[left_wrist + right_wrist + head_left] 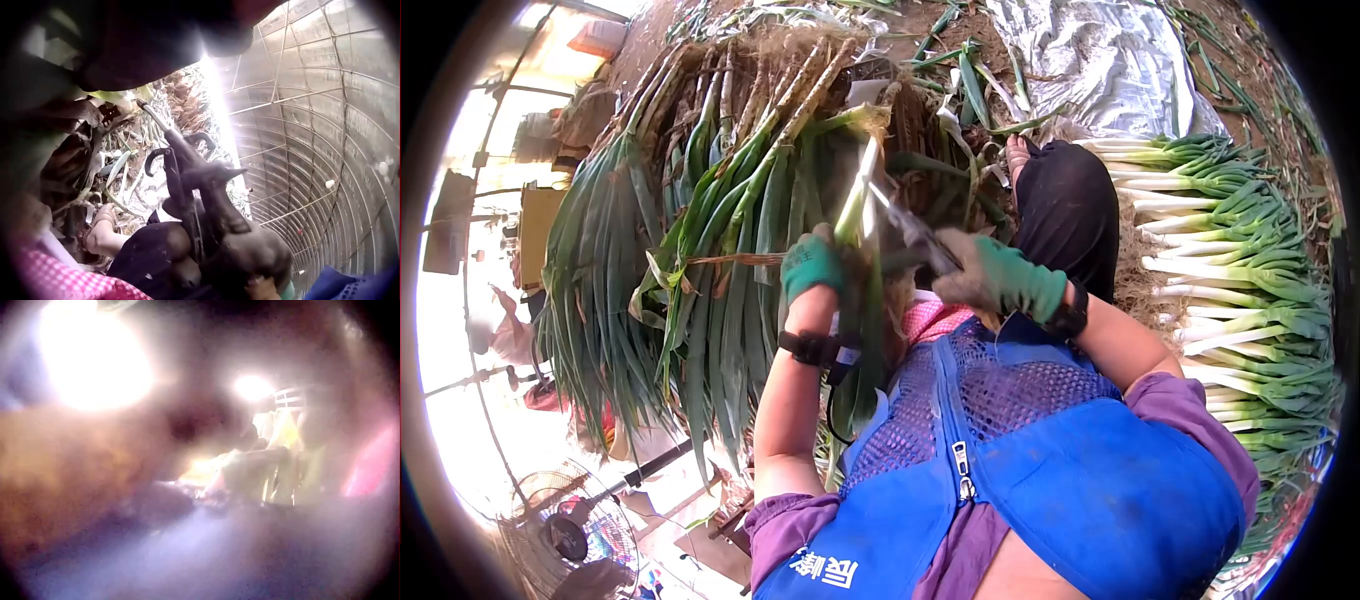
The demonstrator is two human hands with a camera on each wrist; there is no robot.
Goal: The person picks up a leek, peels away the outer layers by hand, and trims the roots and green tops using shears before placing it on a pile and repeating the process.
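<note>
My left hand (812, 262), in a green and grey glove, grips a large green onion (857, 192) by its stalk. The white root end tilts up and away from me, and its leaves hang below the hand. In the gloved right hand (992, 277) is a dark air blow gun (918, 228), its thin nozzle aimed at the white stalk. The left wrist view shows the blow gun (181, 165) from the side, with the right hand's fingers (250, 250) wrapped round its handle. The right wrist view is blurred by glare.
Untrimmed green onions (730, 200) are heaped on the left, roots away from me. Cleaned ones (1230, 270) lie in a long row on the right, white ends inward. A white plastic sheet (1100, 60) covers ground ahead. A fan (565, 535) stands at lower left.
</note>
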